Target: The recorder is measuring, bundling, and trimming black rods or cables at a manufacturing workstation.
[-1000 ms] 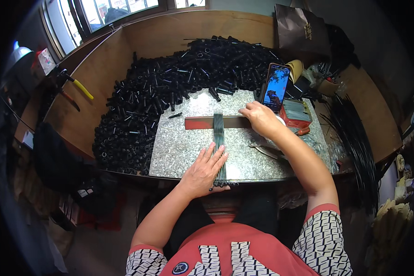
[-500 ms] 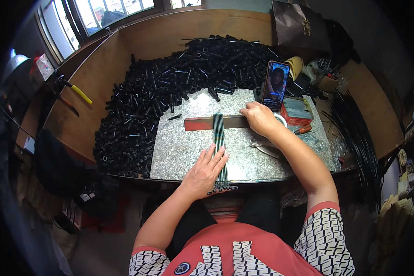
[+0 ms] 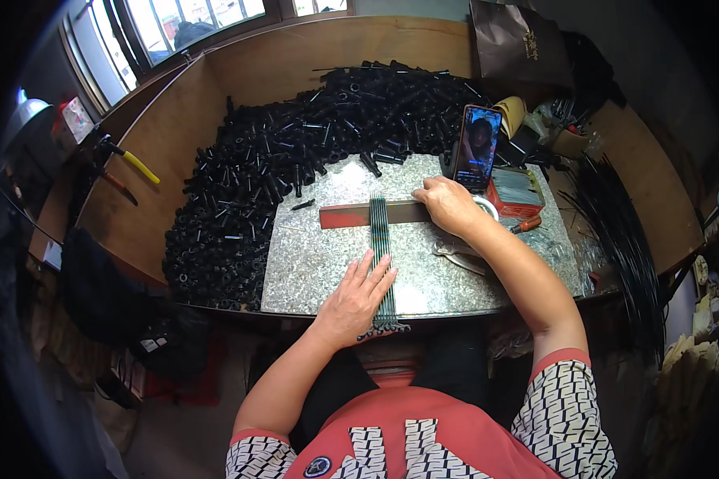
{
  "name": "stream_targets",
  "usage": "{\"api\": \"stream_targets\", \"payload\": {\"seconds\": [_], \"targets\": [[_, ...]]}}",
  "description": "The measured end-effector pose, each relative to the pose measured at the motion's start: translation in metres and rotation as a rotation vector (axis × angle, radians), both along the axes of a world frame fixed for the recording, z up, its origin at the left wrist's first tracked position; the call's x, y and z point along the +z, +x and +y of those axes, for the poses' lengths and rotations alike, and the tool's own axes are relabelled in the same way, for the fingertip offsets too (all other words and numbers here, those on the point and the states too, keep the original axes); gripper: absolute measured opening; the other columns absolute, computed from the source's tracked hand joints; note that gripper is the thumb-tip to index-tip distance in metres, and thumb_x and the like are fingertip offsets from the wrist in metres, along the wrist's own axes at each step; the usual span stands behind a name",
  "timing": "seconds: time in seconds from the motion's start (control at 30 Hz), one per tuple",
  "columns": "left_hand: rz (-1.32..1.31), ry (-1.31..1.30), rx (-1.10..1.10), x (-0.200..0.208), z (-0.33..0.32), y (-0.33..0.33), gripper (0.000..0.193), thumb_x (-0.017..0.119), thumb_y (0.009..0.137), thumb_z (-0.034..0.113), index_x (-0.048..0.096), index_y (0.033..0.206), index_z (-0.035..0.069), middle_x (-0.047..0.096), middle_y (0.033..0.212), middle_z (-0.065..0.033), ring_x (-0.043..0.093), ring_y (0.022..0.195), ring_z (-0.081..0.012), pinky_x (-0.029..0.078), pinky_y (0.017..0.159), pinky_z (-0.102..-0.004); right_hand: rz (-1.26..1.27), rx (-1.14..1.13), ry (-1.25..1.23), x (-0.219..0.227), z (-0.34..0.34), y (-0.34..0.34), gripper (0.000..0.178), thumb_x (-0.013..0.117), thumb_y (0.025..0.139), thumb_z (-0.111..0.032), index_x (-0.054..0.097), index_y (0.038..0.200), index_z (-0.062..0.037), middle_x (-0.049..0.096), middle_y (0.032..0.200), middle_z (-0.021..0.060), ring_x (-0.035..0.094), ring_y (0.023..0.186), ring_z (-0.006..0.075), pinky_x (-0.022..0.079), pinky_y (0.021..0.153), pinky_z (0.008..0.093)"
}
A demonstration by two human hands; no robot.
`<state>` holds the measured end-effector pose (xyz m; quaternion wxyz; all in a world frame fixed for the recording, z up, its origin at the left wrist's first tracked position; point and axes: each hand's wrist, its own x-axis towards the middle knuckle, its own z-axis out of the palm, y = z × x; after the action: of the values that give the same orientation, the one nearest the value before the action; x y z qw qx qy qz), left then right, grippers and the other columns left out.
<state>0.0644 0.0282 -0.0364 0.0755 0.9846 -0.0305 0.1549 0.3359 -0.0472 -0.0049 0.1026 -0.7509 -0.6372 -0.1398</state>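
Note:
Several thin dark rods (image 3: 380, 231) lie side by side in a flat row, pointing away from me, with their far ends over a flat bar (image 3: 345, 216). The bar lies crosswise on a speckled stone slab (image 3: 311, 271) and has a reddish left end. My left hand (image 3: 353, 302) rests flat on the near part of the rods, fingers stretched out. Dark knobbed ends (image 3: 384, 329) of the rods stick out past the slab's near edge. My right hand (image 3: 451, 206) is closed over the bar's right end; its fingertips are partly hidden. Pliers (image 3: 460, 257) lie below the right wrist.
A heap of black tubular parts (image 3: 272, 160) fills the left and back of the wood-walled table. A phone (image 3: 478, 148) stands behind my right hand, beside a red box (image 3: 513, 195) and a red-handled tool (image 3: 527, 225). Long black rods (image 3: 615, 231) hang over the right edge.
Both hands keep nearly the same place. The rods' near ends and the right hand have shifted very slightly to the left.

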Motion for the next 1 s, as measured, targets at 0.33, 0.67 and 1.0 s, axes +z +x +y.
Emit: {"api": "stream_targets", "payload": {"seconds": [0.33, 0.67, 1.0], "targets": [[0.01, -0.001, 0.003, 0.002, 0.0, 0.0, 0.059, 0.052, 0.079, 0.003, 0.042, 0.137, 0.001, 0.037, 0.144, -0.0194, 0.03, 0.136, -0.0409, 0.028, 0.11, -0.0509, -0.063, 0.025, -0.023, 0.003, 0.006, 0.003, 0.017, 0.052, 0.081, -0.011, 0.067, 0.088, -0.0063, 0.061, 0.09, 0.0133, 0.06, 0.092, 0.0293, 0.05, 0.08, 0.0397], [0.011, -0.005, -0.005, 0.001, 0.001, 0.0, 0.062, 0.054, 0.077, 0.003, 0.04, 0.138, 0.0, 0.036, 0.145, -0.0198, 0.029, 0.136, -0.0411, 0.028, 0.11, -0.0507, -0.087, 0.08, -0.008, -0.002, 0.016, 0.007, 0.02, 0.051, 0.083, -0.012, 0.068, 0.093, -0.008, 0.061, 0.091, 0.0124, 0.059, 0.092, 0.0287, 0.049, 0.081, 0.0389], [0.035, -0.015, -0.002, 0.003, 0.0, -0.001, 0.069, 0.057, 0.072, 0.004, 0.039, 0.139, 0.0, 0.033, 0.147, -0.0193, 0.028, 0.137, -0.041, 0.027, 0.11, -0.0505, -0.046, 0.098, -0.02, -0.002, 0.02, 0.005, 0.021, 0.051, 0.083, -0.012, 0.069, 0.095, -0.0083, 0.061, 0.093, 0.0125, 0.059, 0.096, 0.0295, 0.048, 0.084, 0.0406]]}}
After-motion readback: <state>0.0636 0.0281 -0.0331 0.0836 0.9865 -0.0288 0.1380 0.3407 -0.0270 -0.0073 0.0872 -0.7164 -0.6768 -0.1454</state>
